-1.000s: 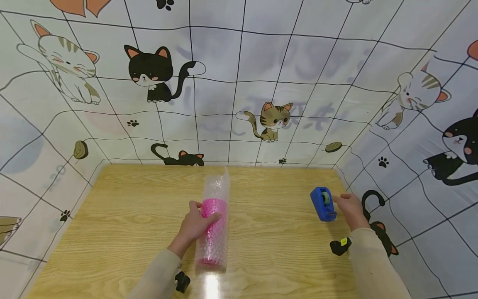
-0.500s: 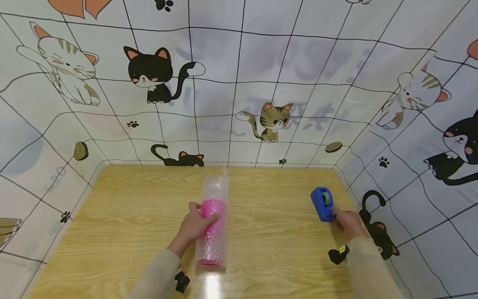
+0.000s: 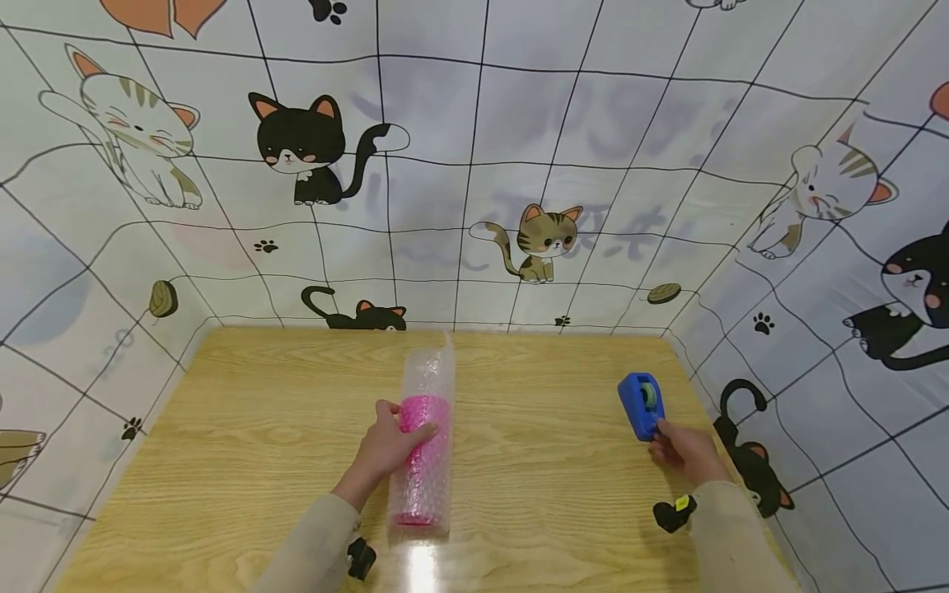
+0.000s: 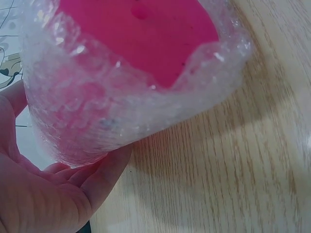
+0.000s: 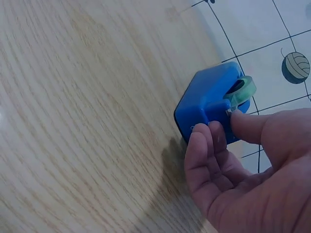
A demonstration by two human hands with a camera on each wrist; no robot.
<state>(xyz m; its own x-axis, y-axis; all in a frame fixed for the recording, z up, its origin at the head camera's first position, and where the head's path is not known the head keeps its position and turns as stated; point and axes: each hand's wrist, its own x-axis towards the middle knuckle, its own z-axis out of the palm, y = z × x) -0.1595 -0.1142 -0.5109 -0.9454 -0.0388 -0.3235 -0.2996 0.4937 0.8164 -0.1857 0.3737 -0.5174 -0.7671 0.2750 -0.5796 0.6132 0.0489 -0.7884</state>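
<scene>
A pink cylinder (image 3: pixel 421 486) wrapped in clear bubble wrap (image 3: pixel 428 371) lies lengthwise on the wooden table. My left hand (image 3: pixel 387 449) holds it around the middle, thumb across the top. Its round pink end (image 4: pixel 150 34) shows through the opening of the wrap in the left wrist view. To the right stands a blue tape dispenser (image 3: pixel 639 405) with a roll of pale green tape (image 5: pixel 244 91). My right hand (image 3: pixel 688 451) is at its front end. There the thumb and fingertips pinch by the cutter, where the tape's free end is; the fingers partly hide it.
The wooden table (image 3: pixel 534 494) reaches back to a cloth wall (image 3: pixel 430 189) printed with cats and grid lines. More of this cloth hangs along the left and right sides. A small black camera is strapped to each wrist.
My right hand has come from beside the dispenser to its front end, moving toward me, with its fingertips now at the cutter. The left hand and the wrapped cylinder have stayed put.
</scene>
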